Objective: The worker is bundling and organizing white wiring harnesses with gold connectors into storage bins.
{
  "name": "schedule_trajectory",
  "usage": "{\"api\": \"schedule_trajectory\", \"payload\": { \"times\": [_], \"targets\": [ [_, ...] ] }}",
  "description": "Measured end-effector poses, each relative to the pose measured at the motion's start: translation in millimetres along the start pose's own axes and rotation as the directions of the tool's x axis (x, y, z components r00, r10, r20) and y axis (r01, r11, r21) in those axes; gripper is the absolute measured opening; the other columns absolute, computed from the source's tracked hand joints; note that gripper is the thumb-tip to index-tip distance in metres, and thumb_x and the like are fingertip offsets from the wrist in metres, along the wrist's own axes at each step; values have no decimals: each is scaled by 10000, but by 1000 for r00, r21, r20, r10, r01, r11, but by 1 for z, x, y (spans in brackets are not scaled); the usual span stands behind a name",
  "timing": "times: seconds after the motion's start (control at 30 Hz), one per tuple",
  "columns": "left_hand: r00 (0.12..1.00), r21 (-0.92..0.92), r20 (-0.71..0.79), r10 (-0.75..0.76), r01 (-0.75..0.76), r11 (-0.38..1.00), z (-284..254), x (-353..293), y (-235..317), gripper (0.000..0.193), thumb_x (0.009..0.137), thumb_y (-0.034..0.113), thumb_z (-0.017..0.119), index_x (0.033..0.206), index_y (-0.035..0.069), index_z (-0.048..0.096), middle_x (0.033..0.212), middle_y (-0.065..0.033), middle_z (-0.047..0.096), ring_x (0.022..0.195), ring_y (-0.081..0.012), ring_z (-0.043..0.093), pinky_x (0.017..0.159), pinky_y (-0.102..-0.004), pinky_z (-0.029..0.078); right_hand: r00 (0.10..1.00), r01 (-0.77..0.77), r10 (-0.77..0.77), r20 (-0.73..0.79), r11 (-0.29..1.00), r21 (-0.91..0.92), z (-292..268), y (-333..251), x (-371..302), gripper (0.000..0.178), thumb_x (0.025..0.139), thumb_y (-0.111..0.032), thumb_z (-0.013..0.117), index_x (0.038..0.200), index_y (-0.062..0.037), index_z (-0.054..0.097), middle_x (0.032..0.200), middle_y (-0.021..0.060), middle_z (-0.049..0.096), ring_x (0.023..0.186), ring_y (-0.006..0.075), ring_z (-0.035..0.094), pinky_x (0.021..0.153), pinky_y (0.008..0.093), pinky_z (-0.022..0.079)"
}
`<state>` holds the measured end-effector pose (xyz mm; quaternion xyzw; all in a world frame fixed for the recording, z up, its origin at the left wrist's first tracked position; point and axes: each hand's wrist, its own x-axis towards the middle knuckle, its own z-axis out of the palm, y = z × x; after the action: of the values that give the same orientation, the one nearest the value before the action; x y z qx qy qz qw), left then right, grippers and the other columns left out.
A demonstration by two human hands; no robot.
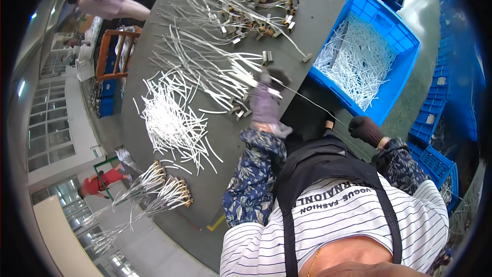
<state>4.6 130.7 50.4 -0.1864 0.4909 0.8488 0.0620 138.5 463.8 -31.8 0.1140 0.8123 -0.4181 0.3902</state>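
My left hand [266, 100], in a greyish-purple glove with darker fingers, is over the table's near edge, closed around one end of a thin white wire [312, 101]. It is smeared by motion, and its fingertips are partly hidden. The wire slants down to my right hand [365, 130], a dark-gloved fist held out to the right of my apron, which grips its other end. Just beyond the left hand lie white cables [205, 64] with small metal-ended connectors [267, 57]. To its left is a loose heap of short white tubes [171, 123].
More cables with brownish metal connectors [261, 18] cover the far part of the grey table [220, 143]. A blue crate [405, 66] at right holds many thin white strips. Bundled cables [164, 187] hang at the table's left end. Blue baskets [435, 164] stand far right; two people are in the background.
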Motion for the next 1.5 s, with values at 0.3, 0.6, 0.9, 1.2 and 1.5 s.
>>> {"api": "schedule_trajectory", "payload": {
  "times": [0.3, 0.6, 0.9, 1.2, 1.5],
  "targets": [
    [856, -106, -321, 406, -458, 883, -100, 28, 118, 292, 949, 260, 551, 1063, -7, 574, 969, -167, 650, 847, -299, 654, 763, -437, 586, 997, -79, 81, 12, 987, -140, 7, 69, -8, 201, 622, -88, 696, 803, -1, 690, 707, 128, 670, 630, 209, 625, 583, 370, 500],
    [897, -35, -327, 298, -326, 945, -77, 15, 118, 251, 921, 260, 607, 1033, 38, 573, 915, -143, 674, 785, -272, 674, 706, -436, 600, 985, -165, 160, -59, 982, -94, 5, 67, -18, 215, 600, -70, 692, 806, -17, 665, 663, 97, 630, 604, 189, 593, 548, 336, 466],
    [997, 446, -77, 29, 9, 895, -12, -31, -20, 282, 820, 285, 718, 950, 39, 669, 740, -20, 628, 663, -104, 553, 626, -286, 461, 899, 400, -433, -71, 744, 536, 40, -143, 25, 563, 739, -132, 736, 1250, -42, 517, 1064, 99, 615, 956, 186, 590, 768, 321, 510],
    [893, 976, -209, 397, 219, 23, -109, 24, 71, 331, 896, 363, 606, 991, 48, 643, 772, -149, 679, 671, -283, 659, 603, -408, 517, 651, 374, -645, -400, 731, -570, 1, -244, 109, 500, 759, -276, 697, 1176, -42, 548, 1185, 183, 529, 989, 304, 583, 837, 397, 483],
    [959, -186, 115, -257, 275, 943, 4, -9, -66, 260, 934, 153, 572, 1108, -39, 543, 1061, -187, 620, 935, -296, 652, 820, -432, 570, 697, 705, -706, 125, 707, 64, 12, -125, 57, 166, 734, -108, 634, 893, -65, 651, 845, 110, 569, 758, 279, 597, 651, 359, 491]
  ]
}}
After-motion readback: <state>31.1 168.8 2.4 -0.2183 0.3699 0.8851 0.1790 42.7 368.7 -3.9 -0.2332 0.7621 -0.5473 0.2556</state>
